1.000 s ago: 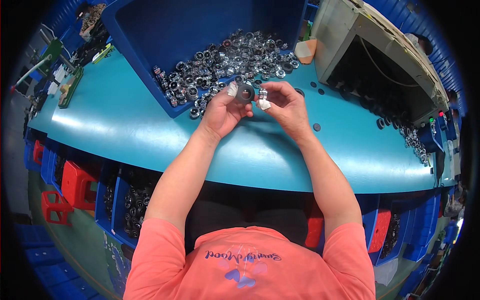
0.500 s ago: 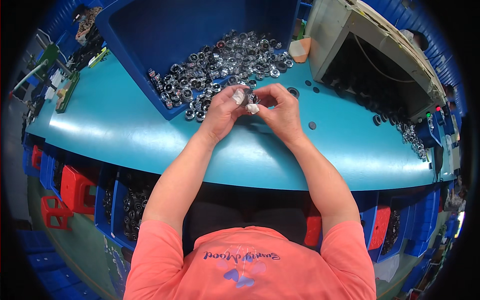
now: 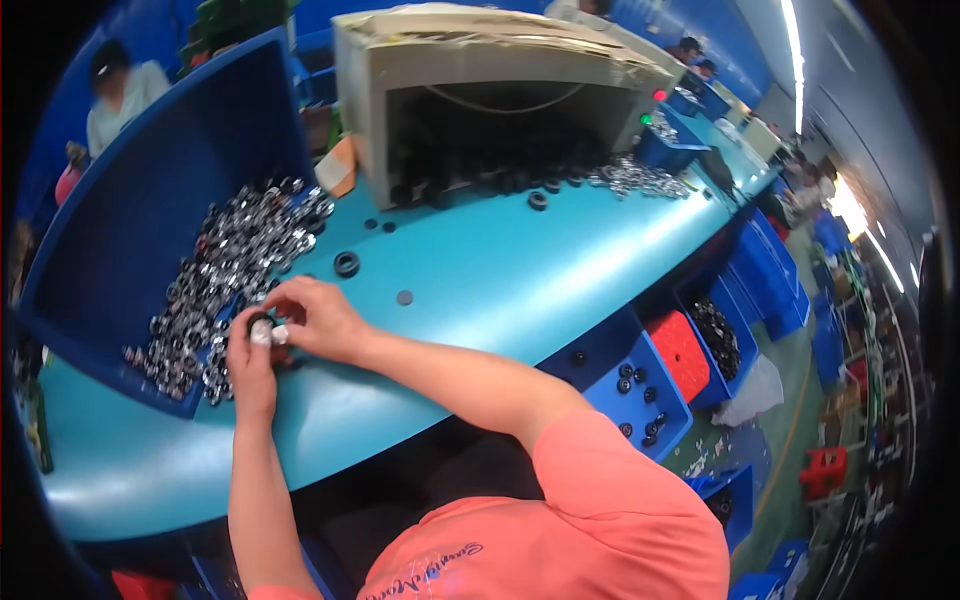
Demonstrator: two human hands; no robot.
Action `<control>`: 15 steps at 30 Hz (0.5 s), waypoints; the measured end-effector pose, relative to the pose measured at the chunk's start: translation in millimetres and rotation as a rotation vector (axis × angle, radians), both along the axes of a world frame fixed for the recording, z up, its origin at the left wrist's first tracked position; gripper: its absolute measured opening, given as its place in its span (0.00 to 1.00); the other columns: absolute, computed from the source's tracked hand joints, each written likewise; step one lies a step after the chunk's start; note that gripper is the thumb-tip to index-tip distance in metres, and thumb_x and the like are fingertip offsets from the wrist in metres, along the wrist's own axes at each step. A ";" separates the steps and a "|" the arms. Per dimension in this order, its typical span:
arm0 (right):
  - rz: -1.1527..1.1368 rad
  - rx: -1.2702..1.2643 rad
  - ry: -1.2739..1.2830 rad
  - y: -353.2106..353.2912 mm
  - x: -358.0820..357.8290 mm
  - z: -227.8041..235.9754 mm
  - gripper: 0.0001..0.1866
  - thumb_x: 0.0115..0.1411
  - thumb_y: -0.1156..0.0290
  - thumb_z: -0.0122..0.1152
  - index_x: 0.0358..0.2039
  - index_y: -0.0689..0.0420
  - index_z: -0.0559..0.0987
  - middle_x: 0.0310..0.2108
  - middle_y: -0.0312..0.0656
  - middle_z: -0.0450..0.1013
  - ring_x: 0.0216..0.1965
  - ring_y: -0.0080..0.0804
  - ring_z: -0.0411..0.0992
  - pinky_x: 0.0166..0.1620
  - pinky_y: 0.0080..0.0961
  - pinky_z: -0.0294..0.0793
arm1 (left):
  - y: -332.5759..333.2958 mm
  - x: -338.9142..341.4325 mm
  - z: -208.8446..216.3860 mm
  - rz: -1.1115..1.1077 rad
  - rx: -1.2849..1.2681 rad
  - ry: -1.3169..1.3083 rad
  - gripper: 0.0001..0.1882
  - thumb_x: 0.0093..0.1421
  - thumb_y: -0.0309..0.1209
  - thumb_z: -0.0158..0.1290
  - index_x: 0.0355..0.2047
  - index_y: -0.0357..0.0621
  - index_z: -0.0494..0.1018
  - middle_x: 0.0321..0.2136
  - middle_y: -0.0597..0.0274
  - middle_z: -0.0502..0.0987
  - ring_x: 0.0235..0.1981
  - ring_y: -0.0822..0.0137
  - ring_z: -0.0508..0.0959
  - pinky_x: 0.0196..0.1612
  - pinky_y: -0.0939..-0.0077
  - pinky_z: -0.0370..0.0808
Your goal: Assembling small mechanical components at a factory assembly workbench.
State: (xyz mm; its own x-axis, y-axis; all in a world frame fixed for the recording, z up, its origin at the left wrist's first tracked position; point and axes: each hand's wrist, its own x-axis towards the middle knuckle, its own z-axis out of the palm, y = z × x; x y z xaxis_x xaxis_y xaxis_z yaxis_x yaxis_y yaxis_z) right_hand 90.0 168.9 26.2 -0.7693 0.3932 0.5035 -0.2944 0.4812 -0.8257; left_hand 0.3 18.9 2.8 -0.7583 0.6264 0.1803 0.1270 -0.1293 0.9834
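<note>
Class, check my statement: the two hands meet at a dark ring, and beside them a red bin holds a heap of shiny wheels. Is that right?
Not quite: the bin is blue, not red, as the head view shows. The left hand and right hand do meet at a dark ring, and the bin beside them holds a heap of shiny wheels.

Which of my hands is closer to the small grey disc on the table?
Right. Your right hand is to the left of the grey disc in the picture, apart from it; your left hand is farther left and lower.
</note>
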 end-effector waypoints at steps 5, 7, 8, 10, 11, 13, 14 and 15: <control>0.177 -0.185 -0.221 7.1 0.7 -6.1 0.13 0.60 0.72 0.66 0.44 0.62 0.80 0.37 0.43 0.79 0.36 0.28 0.78 0.42 0.26 0.79 | 0.0 8.2 4.7 -0.036 0.089 -0.110 0.12 0.74 0.34 0.44 0.53 0.45 0.70 0.33 0.68 0.73 0.25 0.80 0.67 0.25 0.82 0.68; 0.248 -0.230 -0.264 7.2 -1.0 -9.9 0.12 0.61 0.72 0.65 0.44 0.63 0.80 0.37 0.43 0.80 0.37 0.28 0.78 0.42 0.27 0.78 | 0.6 12.0 8.2 -0.056 0.124 -0.160 0.12 0.75 0.33 0.43 0.53 0.45 0.70 0.32 0.68 0.73 0.25 0.79 0.67 0.25 0.82 0.68; 0.248 -0.237 -0.242 6.4 -3.2 -11.4 0.11 0.62 0.72 0.65 0.43 0.63 0.80 0.37 0.43 0.80 0.37 0.27 0.78 0.42 0.27 0.78 | 1.0 13.1 9.0 -0.069 0.143 -0.190 0.12 0.75 0.34 0.43 0.53 0.45 0.70 0.32 0.68 0.72 0.25 0.79 0.67 0.26 0.82 0.68; 0.238 -0.249 -0.233 10.9 -0.7 -14.9 0.12 0.60 0.72 0.66 0.42 0.63 0.80 0.36 0.42 0.80 0.37 0.27 0.78 0.42 0.28 0.78 | 5.7 12.3 4.4 -0.101 0.146 -0.230 0.15 0.75 0.38 0.44 0.55 0.46 0.69 0.32 0.69 0.71 0.26 0.79 0.67 0.27 0.81 0.69; 0.235 -0.257 -0.217 9.3 -1.6 -15.9 0.12 0.60 0.71 0.67 0.41 0.63 0.80 0.36 0.42 0.80 0.37 0.27 0.78 0.41 0.28 0.78 | 3.7 9.7 1.5 -0.102 0.132 -0.233 0.16 0.75 0.40 0.44 0.56 0.46 0.68 0.33 0.69 0.71 0.27 0.79 0.67 0.28 0.81 0.69; 0.222 -0.264 -0.170 8.7 -5.5 -21.6 0.12 0.58 0.71 0.69 0.40 0.62 0.80 0.35 0.41 0.80 0.37 0.27 0.78 0.41 0.28 0.78 | 2.1 5.5 -4.4 -0.108 0.099 -0.223 0.19 0.75 0.42 0.44 0.59 0.47 0.67 0.34 0.69 0.71 0.28 0.79 0.67 0.29 0.82 0.69; 0.223 -0.266 -0.143 5.0 -10.5 -22.7 0.12 0.58 0.71 0.69 0.40 0.62 0.80 0.35 0.41 0.80 0.37 0.27 0.78 0.41 0.28 0.78 | -5.9 1.6 -5.1 -0.098 0.080 -0.212 0.20 0.75 0.43 0.44 0.60 0.48 0.66 0.35 0.69 0.71 0.28 0.79 0.67 0.29 0.82 0.69; 0.207 -0.270 -0.117 5.5 -12.7 -26.1 0.12 0.57 0.71 0.70 0.39 0.62 0.80 0.35 0.40 0.80 0.37 0.27 0.77 0.41 0.28 0.77 | -6.9 1.0 -2.3 -0.094 0.068 -0.190 0.19 0.75 0.42 0.44 0.61 0.48 0.67 0.36 0.69 0.72 0.29 0.79 0.67 0.30 0.83 0.69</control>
